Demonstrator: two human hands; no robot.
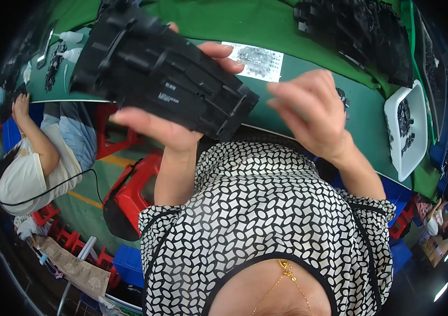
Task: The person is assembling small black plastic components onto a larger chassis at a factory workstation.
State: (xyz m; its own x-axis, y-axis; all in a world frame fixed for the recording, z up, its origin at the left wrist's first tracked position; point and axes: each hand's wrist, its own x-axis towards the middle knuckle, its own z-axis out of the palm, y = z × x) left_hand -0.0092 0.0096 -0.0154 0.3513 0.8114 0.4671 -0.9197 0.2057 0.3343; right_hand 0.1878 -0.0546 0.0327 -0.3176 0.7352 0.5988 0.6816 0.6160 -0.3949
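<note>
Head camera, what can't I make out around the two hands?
All in the head view:
Left hand: palm mostly hidden behind the black part.
Black part: far side turned away, upper end blurred.
Right hand: blurred; whether it pinches anything can't be told.
Black pieces in the white tray: too small to identify.

"Where does your camera sit?"
"On my head, the left of a pair, looking down my front."
"How near?"
"Close: my patterned shirt (pixel 266 210) fills the lower middle, with my left hand (pixel 155 129) and right hand (pixel 316 108) just above, and the green table (pixel 365 124) beyond. The fisheye bends edges toward its dark rim."
</note>
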